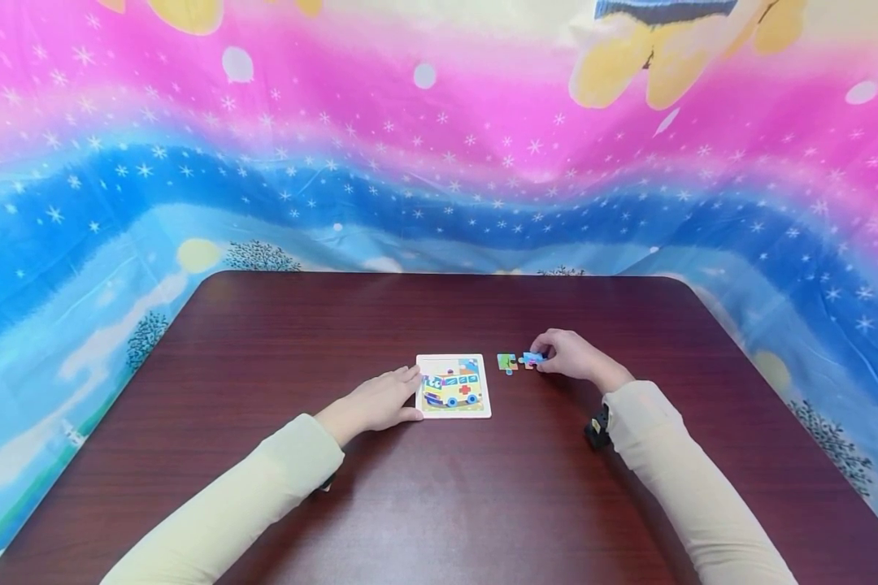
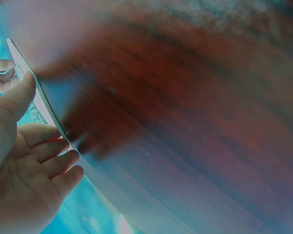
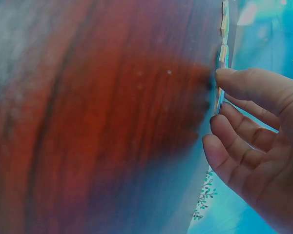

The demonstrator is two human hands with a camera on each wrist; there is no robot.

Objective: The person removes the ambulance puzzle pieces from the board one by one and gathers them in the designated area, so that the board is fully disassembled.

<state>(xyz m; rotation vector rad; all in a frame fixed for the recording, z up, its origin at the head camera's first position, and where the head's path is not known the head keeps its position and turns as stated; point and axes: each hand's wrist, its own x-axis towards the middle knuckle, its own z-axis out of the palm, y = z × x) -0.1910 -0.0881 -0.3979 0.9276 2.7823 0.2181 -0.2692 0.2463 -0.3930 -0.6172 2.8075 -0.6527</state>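
Left hand (image 1: 382, 400) touches white-framed square puzzle board (image 1: 454, 415) (its picture: a red-cross van) | right hand (image 1: 574, 355) pinches blue-and-pink jigsaw piece (image 1: 532, 358) | green jigsaw piece (image 1: 506, 361) lies between | dark reddish-brown wood-grain table (image 1: 439, 496) beneath

Your right grip (image 1: 580, 356) covers one end of that small blue-and-pink jigsaw piece (image 1: 532, 358) in the head view, and its print's too tiny to make out tbh. Left wrist cam catches your square white-bordered ambulance board (image 1: 486, 406) edge-on, picture hidden. Reddish-brown wood-grain counter (image 1: 475, 496)'s blurry in both wrist views. Head view's bottom chops your cream sleeves (image 1: 227, 496).
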